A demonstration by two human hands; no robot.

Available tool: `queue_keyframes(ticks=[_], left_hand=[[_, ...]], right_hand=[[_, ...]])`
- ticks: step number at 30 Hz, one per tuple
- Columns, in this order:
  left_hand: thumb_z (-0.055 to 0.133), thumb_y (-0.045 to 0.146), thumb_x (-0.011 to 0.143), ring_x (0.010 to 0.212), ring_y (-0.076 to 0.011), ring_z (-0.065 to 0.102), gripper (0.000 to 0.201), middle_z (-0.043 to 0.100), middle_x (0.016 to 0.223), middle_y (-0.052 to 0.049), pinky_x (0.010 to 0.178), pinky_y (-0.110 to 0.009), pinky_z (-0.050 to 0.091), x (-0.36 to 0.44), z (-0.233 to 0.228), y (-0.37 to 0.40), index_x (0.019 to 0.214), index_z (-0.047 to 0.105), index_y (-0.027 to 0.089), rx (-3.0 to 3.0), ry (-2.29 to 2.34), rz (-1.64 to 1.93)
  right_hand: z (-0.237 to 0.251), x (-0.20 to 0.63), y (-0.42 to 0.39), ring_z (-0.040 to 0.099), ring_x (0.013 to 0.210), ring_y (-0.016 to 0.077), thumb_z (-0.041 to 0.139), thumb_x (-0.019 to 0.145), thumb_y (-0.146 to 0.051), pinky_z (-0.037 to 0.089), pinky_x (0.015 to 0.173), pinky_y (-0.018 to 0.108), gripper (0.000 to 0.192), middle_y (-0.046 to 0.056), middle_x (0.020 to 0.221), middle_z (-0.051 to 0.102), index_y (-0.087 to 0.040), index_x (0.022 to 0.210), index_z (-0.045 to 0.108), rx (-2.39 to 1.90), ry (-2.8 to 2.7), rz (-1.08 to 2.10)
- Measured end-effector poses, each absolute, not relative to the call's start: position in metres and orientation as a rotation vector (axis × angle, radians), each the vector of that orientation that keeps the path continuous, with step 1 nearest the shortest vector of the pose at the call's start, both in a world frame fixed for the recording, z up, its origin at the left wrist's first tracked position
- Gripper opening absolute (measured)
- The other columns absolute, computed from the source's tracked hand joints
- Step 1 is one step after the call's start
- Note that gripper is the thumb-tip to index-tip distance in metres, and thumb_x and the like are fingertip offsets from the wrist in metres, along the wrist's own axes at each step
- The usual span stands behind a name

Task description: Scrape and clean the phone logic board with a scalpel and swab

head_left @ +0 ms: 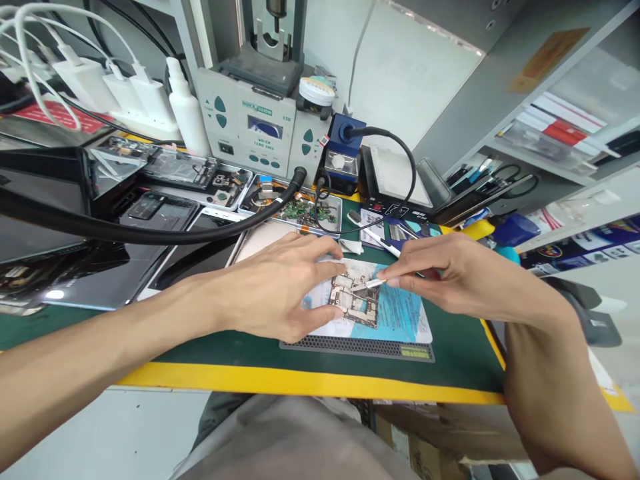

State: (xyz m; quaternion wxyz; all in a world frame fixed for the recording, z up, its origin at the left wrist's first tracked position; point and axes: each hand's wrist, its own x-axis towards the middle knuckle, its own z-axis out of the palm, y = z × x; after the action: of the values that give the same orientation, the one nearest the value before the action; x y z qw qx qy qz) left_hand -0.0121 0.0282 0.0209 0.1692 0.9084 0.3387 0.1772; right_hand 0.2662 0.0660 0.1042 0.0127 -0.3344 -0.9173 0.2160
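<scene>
A phone circuit board (369,312) lies on a blue and white printed sheet (405,313) on a grey mat (350,345). Steadying the board at its left side is my left hand (285,283), with the thumb near its lower edge and the fingers near its upper edge. Between the thumb and fingers of my right hand (435,270) is a thin silver tool (369,285), slanting down to the left. Its tip meets the middle of the board; whether it is a blade or tweezers I cannot make out.
A thick black hose (200,233) arches over several phones at the left. Behind stand a grey hot-air station (260,133), a white spray bottle (187,110) and a tray of small boards (320,212). A white-handled brush (373,233) lies beyond the sheet.
</scene>
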Motion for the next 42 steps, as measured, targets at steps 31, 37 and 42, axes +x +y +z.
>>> queue_keyframes(ticks=[31, 37, 42], left_hand=[[0.061, 0.045, 0.099, 0.123, -0.032, 0.064, 0.044, 0.061, 0.141, -0.012, 0.111, -0.05, 0.049, -0.01, 0.023, 0.026, 0.133, 0.068, 0.017, 2.588, 0.972, 0.523], [0.061, 0.046, 0.1, 0.126, -0.033, 0.064, 0.045, 0.06, 0.143, -0.012, 0.114, -0.051, 0.047, -0.009, 0.023, 0.026, 0.135, 0.068, 0.019, 2.586, 0.99, 0.51], [0.059, 0.048, 0.1, 0.125, -0.0353, 0.065, 0.046, 0.061, 0.143, -0.013, 0.113, -0.055, 0.046, -0.01, 0.023, 0.025, 0.134, 0.069, 0.019, 2.584, 1.002, 0.506]], right_hand=[[0.089, 0.256, -0.009, 0.059, 0.057, 0.0163, 0.047, 0.102, -0.012, 0.035, 0.055, 0.03, 0.029, 0.005, 0.073, 0.066, -0.017, 0.099, 0.075, -1.2, -2.839, -0.01], [0.079, 0.248, -0.026, 0.052, 0.045, 0.018, 0.045, 0.099, -0.008, 0.024, 0.048, 0.034, 0.032, 0.002, 0.063, 0.055, -0.017, 0.081, 0.069, -1.19, -2.783, -0.257], [0.075, 0.243, -0.033, 0.052, 0.043, 0.0186, 0.044, 0.098, -0.007, 0.025, 0.046, 0.034, 0.033, 0.002, 0.065, 0.056, -0.014, 0.092, 0.076, -1.211, -2.743, -0.334]])
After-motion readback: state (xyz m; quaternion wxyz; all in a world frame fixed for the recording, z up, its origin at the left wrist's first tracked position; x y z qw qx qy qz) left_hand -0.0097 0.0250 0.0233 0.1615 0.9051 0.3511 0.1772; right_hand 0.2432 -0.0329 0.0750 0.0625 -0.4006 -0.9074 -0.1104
